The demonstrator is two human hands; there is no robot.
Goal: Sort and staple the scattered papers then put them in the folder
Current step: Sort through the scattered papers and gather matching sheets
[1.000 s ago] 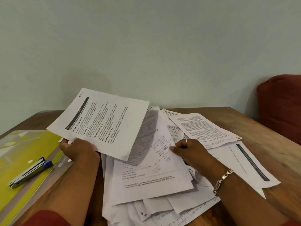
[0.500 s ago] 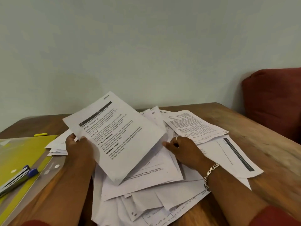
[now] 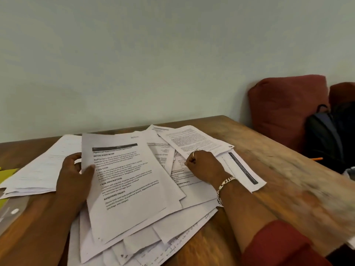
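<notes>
Papers, white printed sheets (image 3: 172,214), lie heaped on brown wooden table (image 3: 278,169). Left hand (image 3: 75,177) pinches top typed sheet (image 3: 126,181) at its left edge, thumb on top. Right hand (image 3: 204,166), fingers curled, presses on the heap beside it. Yellow folder corner (image 3: 6,174) at far left.

2 hands (image 3: 75,177), 2 cushions (image 3: 288,110), 1 backpack (image 3: 324,135).

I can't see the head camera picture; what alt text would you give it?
A person's left hand holds a printed sheet over a messy pile of papers on a wooden table, while the right hand rests on the pile.
</notes>
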